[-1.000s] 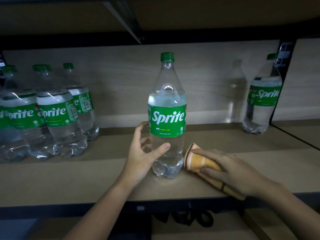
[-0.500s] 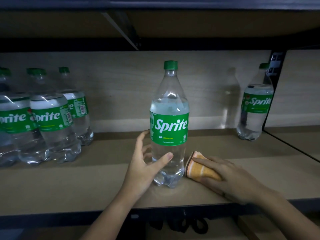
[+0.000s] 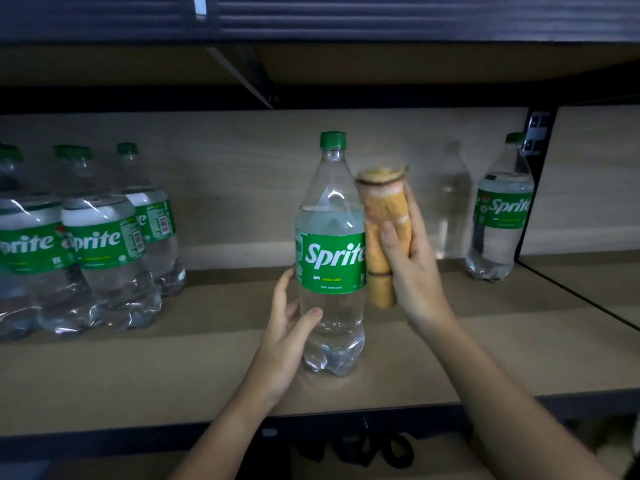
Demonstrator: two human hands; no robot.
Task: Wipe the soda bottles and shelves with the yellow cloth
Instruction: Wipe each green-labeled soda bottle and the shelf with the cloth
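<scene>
Up close, a person's left hand (image 3: 289, 327) curls around the lower body of a Sprite bottle (image 3: 331, 258) standing upright near the front of the wooden shelf (image 3: 194, 375), thumb in front and fingers behind, bracing it. Just beside it, the right hand (image 3: 412, 271) grips the folded yellow cloth (image 3: 382, 233) and holds it against the bottle's right flank at label height, well off the shelf. A clean pass would likely call for a firm hold low down while the cloth travels from shoulder to base, so the tall bottle does not tip. Farther back, a cluster of bottles (image 3: 100, 237) waits at left and a lone bottle (image 3: 500, 213) stands at far right against the back panel (image 3: 242, 174).
</scene>
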